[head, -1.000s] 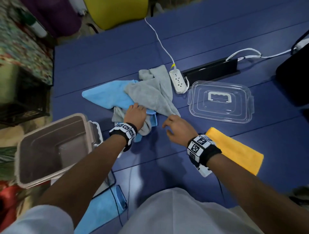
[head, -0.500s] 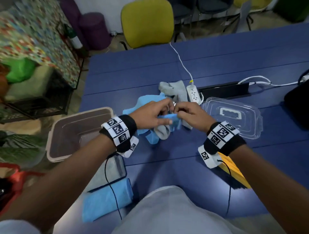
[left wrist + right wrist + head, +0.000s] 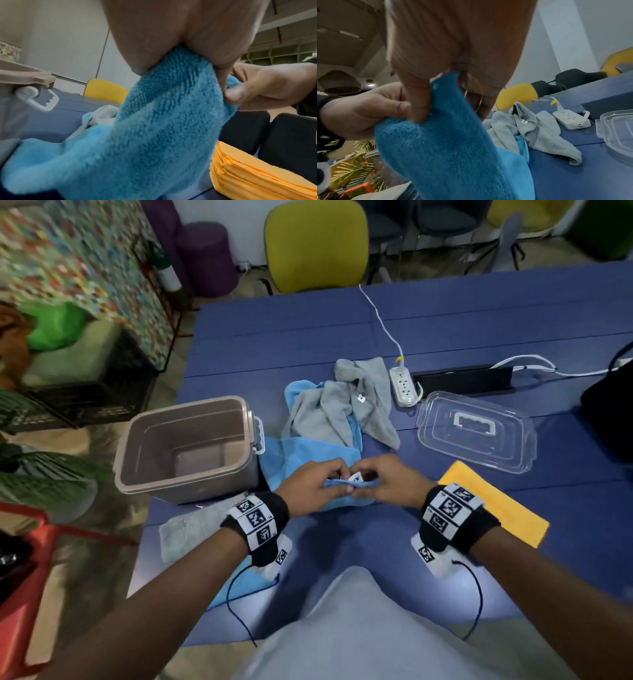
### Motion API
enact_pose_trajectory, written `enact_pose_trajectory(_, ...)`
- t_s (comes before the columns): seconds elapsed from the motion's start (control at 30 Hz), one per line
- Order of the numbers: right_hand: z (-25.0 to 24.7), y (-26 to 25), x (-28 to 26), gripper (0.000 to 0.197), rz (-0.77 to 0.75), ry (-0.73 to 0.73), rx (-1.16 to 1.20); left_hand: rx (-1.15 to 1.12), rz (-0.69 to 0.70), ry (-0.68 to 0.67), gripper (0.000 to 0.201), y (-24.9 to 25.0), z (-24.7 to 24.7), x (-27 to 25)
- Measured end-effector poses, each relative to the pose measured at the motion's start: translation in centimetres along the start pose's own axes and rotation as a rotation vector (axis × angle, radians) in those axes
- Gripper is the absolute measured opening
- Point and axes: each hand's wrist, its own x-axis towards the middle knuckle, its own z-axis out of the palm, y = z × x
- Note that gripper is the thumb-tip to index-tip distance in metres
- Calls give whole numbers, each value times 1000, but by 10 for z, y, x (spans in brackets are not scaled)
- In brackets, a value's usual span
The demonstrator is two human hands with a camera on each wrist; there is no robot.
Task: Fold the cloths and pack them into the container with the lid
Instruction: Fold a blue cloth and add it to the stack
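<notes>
With both hands drawn together over the near edge of the counter (image 3: pixel 445 337), the fold is just getting set up: the left hand (image 3: pixel 313 487) and the right hand (image 3: pixel 385 484) each pinch the blue cloth (image 3: pixel 308 453) at one bunched edge, fingers curled tight on the pile, a small white tag showing between them. From the wrist views the cloth hangs down from both grips, its far end trailing on the surface. My read: a corner is being sorted out, and the next move calls for the hands to part along that edge, stretch it flat, then lay it down for the first fold.

The container (image 3: pixel 185 446) sits open at the left, nothing inside that I can see; its clear lid (image 3: pixel 476 433) lies well apart on the right. A grey cloth (image 3: pixel 346 405) lies crumpled beyond the hands, and a folded yellow cloth (image 3: pixel 496 505) rests just beside the right wrist.

Dark blue surface, a white power strip (image 3: pixel 406 386) with its cord, yellow chair (image 3: pixel 317 244) at the far side.
</notes>
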Motion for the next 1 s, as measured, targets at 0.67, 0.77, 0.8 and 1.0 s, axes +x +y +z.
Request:
enact_pose_trajectory(0.67,-128,39,-22,22,331,713,12,229,-167,381,34,-35,-134,-19)
enact_pose_trajectory(0.77,-135,35,-23,26,312,779,19,54,-119,477,21,-26,-148,-16)
enact_pose_trajectory(0.8,-137,35,-24,28,299,809,32,-23,-101,511,14,-23,-150,-15)
enact_pose_trajectory(1.0,-142,40,-35,55,253,935,200,-378,-66,694,29,-28,-155,-12)
